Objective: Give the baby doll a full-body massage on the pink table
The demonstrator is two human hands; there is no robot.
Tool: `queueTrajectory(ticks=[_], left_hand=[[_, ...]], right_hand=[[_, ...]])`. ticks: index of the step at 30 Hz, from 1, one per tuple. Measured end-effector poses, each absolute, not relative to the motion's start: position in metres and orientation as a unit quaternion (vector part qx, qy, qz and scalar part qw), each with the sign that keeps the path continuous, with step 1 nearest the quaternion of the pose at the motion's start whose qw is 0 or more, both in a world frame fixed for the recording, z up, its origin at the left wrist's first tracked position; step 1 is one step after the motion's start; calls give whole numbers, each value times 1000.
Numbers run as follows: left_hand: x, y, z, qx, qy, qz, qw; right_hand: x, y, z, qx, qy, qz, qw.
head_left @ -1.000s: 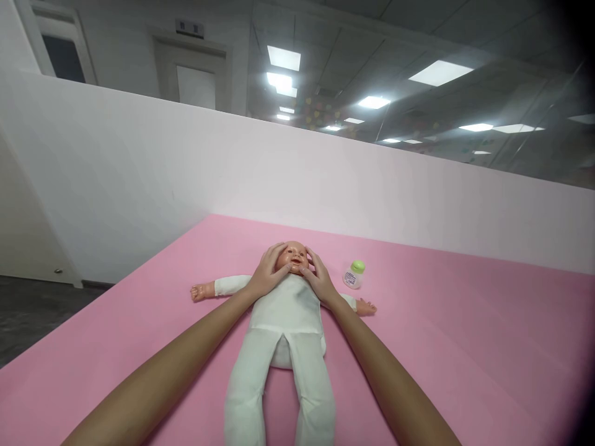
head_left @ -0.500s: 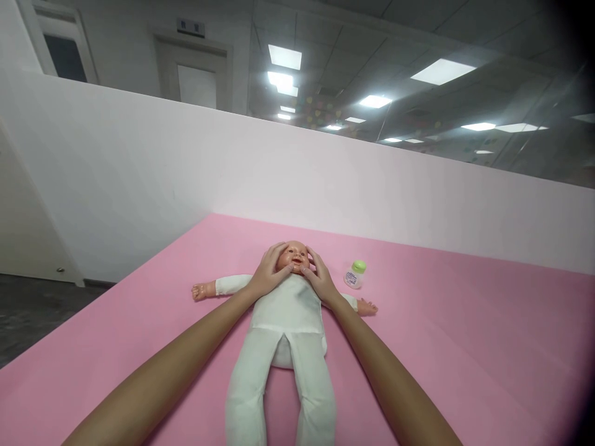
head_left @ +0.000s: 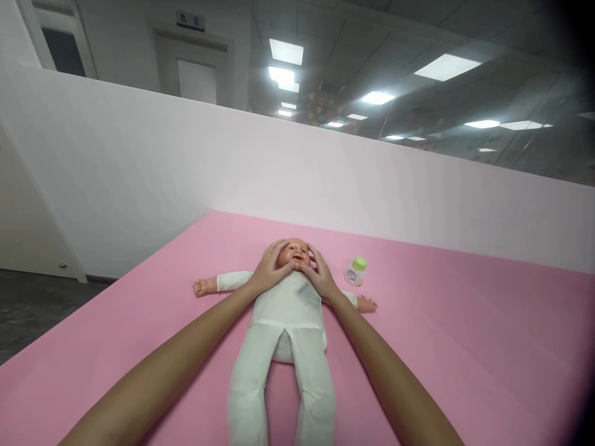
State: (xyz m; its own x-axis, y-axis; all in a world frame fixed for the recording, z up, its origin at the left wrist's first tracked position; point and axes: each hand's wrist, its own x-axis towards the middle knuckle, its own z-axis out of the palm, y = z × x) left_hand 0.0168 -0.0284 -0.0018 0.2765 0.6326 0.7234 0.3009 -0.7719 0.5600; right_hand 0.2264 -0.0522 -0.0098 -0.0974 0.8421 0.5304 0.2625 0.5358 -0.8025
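A baby doll (head_left: pixel 289 306) with a soft white cloth body lies on its back on the pink surface (head_left: pixel 446 347), its arms spread and its legs toward me. My left hand (head_left: pixel 268 269) cups the left side of the doll's head, thumb at the chin. On the other side, my right hand (head_left: pixel 321 274) cups the head the same way, fingers along the cheek and temple. The two hands hold the head between them. To the right of the head, apart from my hand, stands a small clear bottle (head_left: pixel 354 275) with a green cap.
A white partition wall (head_left: pixel 325 167) rises behind the pink surface. The surface's left edge slants past a dark floor (head_left: pixel 32 310). Beyond the partition are a door (head_left: pixel 198 77) and lit ceiling panels (head_left: pixel 447 67).
The view has shifted very slightly, so the doll and bottle appear a little higher. Both hands stay on the doll's head.
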Motion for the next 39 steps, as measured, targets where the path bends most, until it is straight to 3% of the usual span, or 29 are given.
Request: queueTrajectory(ticks=[39], left_hand=[[16, -28, -1, 791, 301, 507, 161]], right_hand=[[227, -55, -8, -398, -686, 282, 539]])
